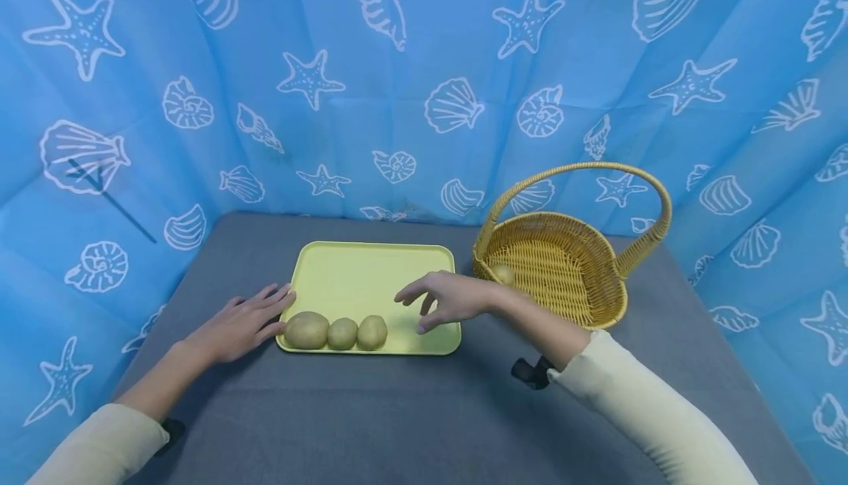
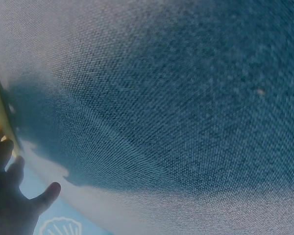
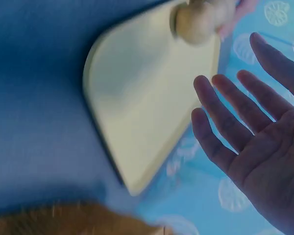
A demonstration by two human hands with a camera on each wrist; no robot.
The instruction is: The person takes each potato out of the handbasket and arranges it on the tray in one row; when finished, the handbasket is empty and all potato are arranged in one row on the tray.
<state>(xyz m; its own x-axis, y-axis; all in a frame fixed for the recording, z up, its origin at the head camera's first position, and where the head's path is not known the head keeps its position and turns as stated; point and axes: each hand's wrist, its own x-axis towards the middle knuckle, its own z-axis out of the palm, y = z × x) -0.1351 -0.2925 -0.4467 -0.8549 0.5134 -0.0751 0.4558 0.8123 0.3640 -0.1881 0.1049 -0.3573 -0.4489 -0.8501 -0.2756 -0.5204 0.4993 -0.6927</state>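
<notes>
Three potatoes stand in a row along the near left edge of a yellow tray: a large potato (image 1: 307, 330), a smaller potato (image 1: 342, 334) and another potato (image 1: 372, 332). My left hand (image 1: 241, 323) rests at the tray's left rim with its fingers extended, the fingertips by the large potato. Over the right part of the tray (image 1: 358, 271) hovers my right hand (image 1: 450, 298), its fingers spread and nothing between them. The right wrist view shows that hand's bare palm (image 3: 279, 156). One more potato (image 1: 503, 274) lies in the wicker basket, partly hidden by my right forearm.
The wicker basket (image 1: 599, 249) with a tall arched handle (image 1: 583, 166) stands right of the tray, behind my right forearm. A grey cloth (image 1: 371, 426) covers the table. A blue curtain (image 1: 397, 65) with shell and starfish prints hangs behind and at both sides.
</notes>
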